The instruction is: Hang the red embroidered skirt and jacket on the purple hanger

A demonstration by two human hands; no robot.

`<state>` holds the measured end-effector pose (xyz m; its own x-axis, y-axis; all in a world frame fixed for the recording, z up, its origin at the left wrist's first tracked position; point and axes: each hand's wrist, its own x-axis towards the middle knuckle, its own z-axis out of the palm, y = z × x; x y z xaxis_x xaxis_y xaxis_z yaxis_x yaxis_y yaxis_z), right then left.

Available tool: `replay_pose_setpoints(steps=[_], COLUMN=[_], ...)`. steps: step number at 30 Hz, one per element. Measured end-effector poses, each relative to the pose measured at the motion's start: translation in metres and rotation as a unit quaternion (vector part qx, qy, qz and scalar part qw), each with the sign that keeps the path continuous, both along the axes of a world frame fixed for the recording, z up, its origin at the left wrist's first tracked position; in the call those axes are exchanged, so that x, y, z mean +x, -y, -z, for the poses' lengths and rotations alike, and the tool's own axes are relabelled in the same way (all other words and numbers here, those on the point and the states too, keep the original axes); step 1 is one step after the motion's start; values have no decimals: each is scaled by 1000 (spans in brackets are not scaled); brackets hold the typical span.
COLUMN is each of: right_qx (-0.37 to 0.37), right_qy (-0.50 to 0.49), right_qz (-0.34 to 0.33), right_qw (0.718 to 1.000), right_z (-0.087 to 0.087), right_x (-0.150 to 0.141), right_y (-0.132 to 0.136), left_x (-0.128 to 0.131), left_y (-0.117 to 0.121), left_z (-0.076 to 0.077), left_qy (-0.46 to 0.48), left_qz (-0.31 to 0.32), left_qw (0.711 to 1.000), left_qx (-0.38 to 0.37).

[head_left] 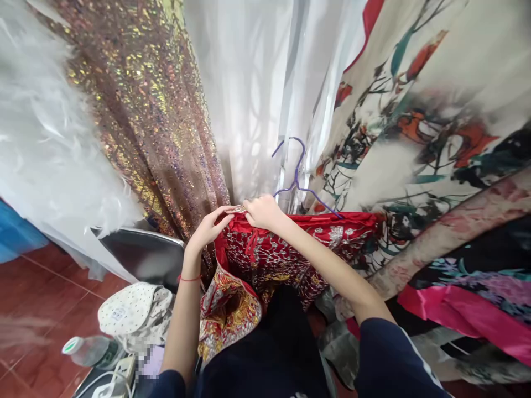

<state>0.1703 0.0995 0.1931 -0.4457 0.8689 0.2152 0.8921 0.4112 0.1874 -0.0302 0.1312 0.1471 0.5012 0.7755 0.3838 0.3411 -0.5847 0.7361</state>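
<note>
A red garment [286, 249] with silver and gold embroidery hangs in front of me from a purple wire hanger [296, 174]. The hanger's right arm reaches down to the garment's red top edge, while its left arm runs behind my right hand [263, 213]. That hand is closed on the top edge, with the thumb toward my other hand. Close beside it, my left hand [211, 225] pinches the same edge at its left corner. Below, a gold-patterned part of the cloth folds toward my body. My fingers partly hide the gripped edge.
Left stand a black chair [141, 254], a white dotted cloth item [128, 309], a plastic bottle [93, 351] and a white cable. Behind hang a sequined dress [149, 110], white sheer fabric [244, 83] and a floral garment [415, 127]. Pink satin [460, 312] lies at right.
</note>
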Motion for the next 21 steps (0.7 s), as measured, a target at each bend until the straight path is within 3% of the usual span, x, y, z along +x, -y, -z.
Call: replay_pose_setpoints(steps=[4, 8, 11, 13, 15, 18, 21], right_qx=[86, 185, 249, 196, 70, -96, -169], right_qy=[-46, -197, -348, -411, -462, -526, -528], right_qz=[-76, -154, -57, 33, 69, 41, 13], right_qw=[992, 950, 902, 890, 881, 844, 832], right_z=[3, -2, -7, -7, -6, -6, -9], right_x=[13, 55, 99, 126, 145, 161, 162], right_y=[9, 38, 66, 78, 84, 80, 73], left_x=[-4, 5, 22, 38, 55, 76, 87], left_y=[3, 6, 9, 13, 17, 18, 7], left_z=[-2, -12, -28, -45, -64, -92, -101], left_qy=[-20, -105, -135, -128, -134, -167, -142], left_qz=[-66, -150, -147, -126, -95, -35, 25], left_qw=[996, 974, 964, 963, 961, 958, 970], left_qx=[54, 131, 176, 202, 223, 231, 197])
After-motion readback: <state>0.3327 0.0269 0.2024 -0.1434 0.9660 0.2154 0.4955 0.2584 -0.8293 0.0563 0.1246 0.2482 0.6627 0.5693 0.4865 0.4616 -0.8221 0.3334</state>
